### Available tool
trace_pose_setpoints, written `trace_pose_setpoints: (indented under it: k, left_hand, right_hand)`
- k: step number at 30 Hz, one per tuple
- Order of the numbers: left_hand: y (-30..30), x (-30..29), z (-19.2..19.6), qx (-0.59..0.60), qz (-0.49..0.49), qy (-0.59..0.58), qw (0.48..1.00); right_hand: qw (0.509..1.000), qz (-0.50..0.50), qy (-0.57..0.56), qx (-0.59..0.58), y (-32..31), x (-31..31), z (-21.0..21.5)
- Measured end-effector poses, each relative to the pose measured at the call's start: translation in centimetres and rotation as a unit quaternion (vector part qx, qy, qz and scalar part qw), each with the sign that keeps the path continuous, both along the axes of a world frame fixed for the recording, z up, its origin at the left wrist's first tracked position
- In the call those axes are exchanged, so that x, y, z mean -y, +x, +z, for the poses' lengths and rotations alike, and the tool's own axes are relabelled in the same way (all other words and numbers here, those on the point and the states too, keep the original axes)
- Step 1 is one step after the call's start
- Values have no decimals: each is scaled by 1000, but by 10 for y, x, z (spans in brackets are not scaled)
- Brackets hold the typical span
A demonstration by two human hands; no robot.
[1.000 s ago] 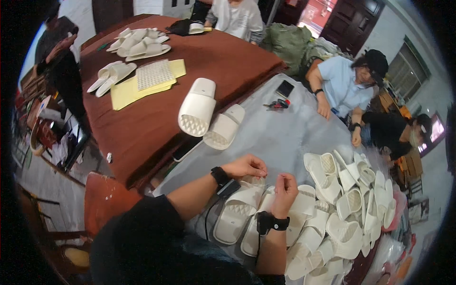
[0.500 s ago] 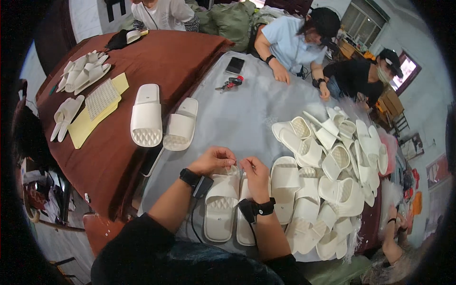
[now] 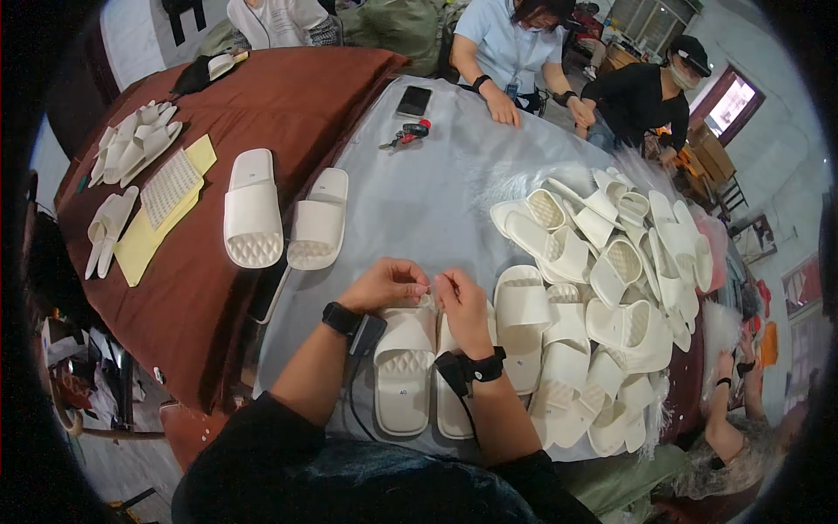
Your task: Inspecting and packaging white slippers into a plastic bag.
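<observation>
My left hand (image 3: 393,284) and my right hand (image 3: 464,307) are close together, fingertips pinched, over the far ends of two white slippers. What lies between the fingers, if anything, is too small to make out. The left slipper (image 3: 403,375) rests upright on the grey covering, its quilted footbed showing; my left hand is just beyond its strap. My right hand and wrist partly cover the other slipper (image 3: 453,409). Another white slipper (image 3: 522,306) lies right of my right hand, beside a heap of white slippers (image 3: 617,269).
A white slipper (image 3: 319,227) rests at the grey table's left edge; another (image 3: 253,214) lies on the brown-covered table (image 3: 288,87) with yellow sheets (image 3: 161,236) and more slippers. A phone (image 3: 414,102) and keys (image 3: 407,134) lie farther back. Other people are around the tables.
The view has shifted, so most things sit a little differently in the picture. My hands remain pinched close together above the two slippers. A person across the table has drawn one hand back.
</observation>
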State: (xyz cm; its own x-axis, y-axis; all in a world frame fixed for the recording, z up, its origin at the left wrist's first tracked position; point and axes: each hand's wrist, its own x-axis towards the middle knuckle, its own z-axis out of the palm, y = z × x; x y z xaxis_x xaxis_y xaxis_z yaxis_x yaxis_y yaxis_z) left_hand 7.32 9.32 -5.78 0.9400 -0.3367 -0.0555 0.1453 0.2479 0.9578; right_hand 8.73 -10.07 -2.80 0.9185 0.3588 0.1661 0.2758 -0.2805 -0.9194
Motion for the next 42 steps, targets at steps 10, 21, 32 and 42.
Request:
trace_pose_setpoints:
  k: [10, 21, 32, 42]
  left_hand:
    - [1, -1, -5, -4, -21, -14, 1000]
    - [3, -3, -10, 7, -32, 7, 999]
    - [2, 0, -2, 11, -14, 46, 999]
    - [2, -2, -4, 28, -15, 33, 999]
  right_hand:
    - [999, 33, 0, 3, 3, -1, -7]
    - [999, 41, -6, -20, 3, 0, -4]
    - [1000, 21, 2, -7, 3, 0, -8]
    - [997, 65, 27, -11, 1, 0, -1]
